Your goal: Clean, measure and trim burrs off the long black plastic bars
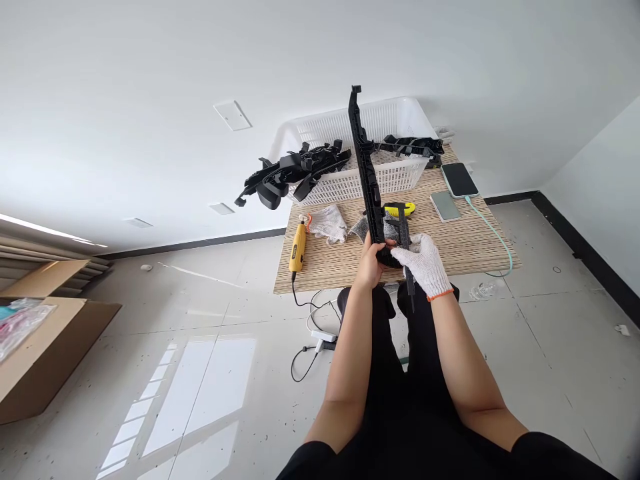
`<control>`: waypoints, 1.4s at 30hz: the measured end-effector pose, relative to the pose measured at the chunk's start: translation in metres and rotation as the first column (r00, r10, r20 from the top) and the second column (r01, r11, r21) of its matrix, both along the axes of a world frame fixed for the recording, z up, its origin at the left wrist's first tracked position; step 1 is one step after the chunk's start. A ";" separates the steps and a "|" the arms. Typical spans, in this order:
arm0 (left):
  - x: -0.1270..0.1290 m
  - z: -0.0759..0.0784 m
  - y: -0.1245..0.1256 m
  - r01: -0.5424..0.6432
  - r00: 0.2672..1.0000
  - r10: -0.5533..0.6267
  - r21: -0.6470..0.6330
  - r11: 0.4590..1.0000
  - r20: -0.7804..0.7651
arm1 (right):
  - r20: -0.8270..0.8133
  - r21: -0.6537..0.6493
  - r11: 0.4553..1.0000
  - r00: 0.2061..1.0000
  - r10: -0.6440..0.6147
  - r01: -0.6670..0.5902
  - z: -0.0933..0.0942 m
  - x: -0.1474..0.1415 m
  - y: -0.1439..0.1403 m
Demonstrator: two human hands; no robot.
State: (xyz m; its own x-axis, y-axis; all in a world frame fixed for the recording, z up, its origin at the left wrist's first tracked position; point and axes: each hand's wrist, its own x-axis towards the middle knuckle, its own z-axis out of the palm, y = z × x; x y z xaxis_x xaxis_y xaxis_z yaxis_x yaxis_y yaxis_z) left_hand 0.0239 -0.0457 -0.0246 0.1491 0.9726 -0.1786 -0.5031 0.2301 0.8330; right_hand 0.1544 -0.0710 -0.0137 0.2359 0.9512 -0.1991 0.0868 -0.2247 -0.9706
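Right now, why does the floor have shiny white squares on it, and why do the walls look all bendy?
Head view: the bright squares on the floor are window light reflecting off glossy tiles; the wide lens bends the walls and baseboard into slanted curves; the picture is sharp, with the bare left hand and gloved right hand holding the long black plastic part evenly lit.

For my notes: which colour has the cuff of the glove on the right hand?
Orange, on a white knit glove; the head view shows it.
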 end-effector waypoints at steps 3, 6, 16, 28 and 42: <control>0.000 -0.001 0.001 -0.008 1.000 0.008 0.004 1.000 0.004 | 0.071 0.026 1.000 0.997 0.015 -0.016 -0.001 0.002 0.001; 0.000 -0.001 0.001 -0.014 1.000 0.014 0.004 1.000 0.003 | 0.046 0.076 0.997 0.999 0.027 -0.030 -0.003 0.002 0.000; 0.000 0.001 -0.001 -0.002 1.000 0.002 0.015 1.000 0.008 | -0.304 0.133 0.989 0.952 -0.024 0.067 0.000 0.000 -0.004; 0.000 0.003 -0.002 -0.002 1.000 0.002 0.016 1.000 -0.015 | -0.331 0.219 0.976 0.941 0.071 0.003 0.004 0.001 -0.007; -0.001 0.000 -0.001 -0.006 1.000 0.006 0.011 1.000 -0.002 | -0.370 0.179 0.984 0.928 0.048 0.020 0.002 0.002 -0.009</control>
